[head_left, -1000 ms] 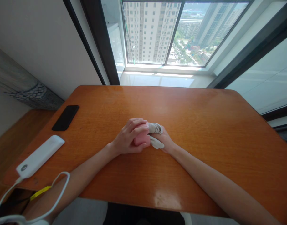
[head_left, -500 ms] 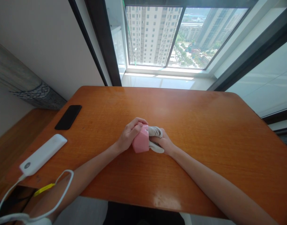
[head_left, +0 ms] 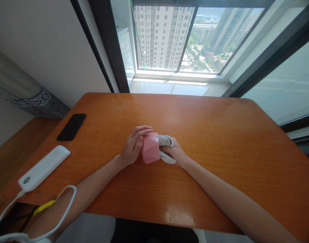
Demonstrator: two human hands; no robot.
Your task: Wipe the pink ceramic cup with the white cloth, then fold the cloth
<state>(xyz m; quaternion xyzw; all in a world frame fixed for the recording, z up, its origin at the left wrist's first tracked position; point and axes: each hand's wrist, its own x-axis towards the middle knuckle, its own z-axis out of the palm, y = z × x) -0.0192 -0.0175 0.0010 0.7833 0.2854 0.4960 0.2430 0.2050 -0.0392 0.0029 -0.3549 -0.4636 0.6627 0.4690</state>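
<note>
The left hand (head_left: 132,145) is curled against the left side of a pink foam block (head_left: 150,148), mid-table (head_left: 220,175), its long axis pointing away from the person. A whitish cloth (head_left: 166,141) runs right into the right hand (head_left: 176,152), which seems to grip it.

Block: our pink block (head_left: 150,148), chunky, matte, rounded corners, looks soft, lol.
Cloth: our grey-white cloth (head_left: 165,140), maybe a sock, bunched against the block at 3 o'clock, with folds poking out toward 2 and 4 o'clock.
Hold: our left hand (head_left: 132,145) cups the block at 9 o'clock; our right hand (head_left: 176,152) presses the cloth.
</note>
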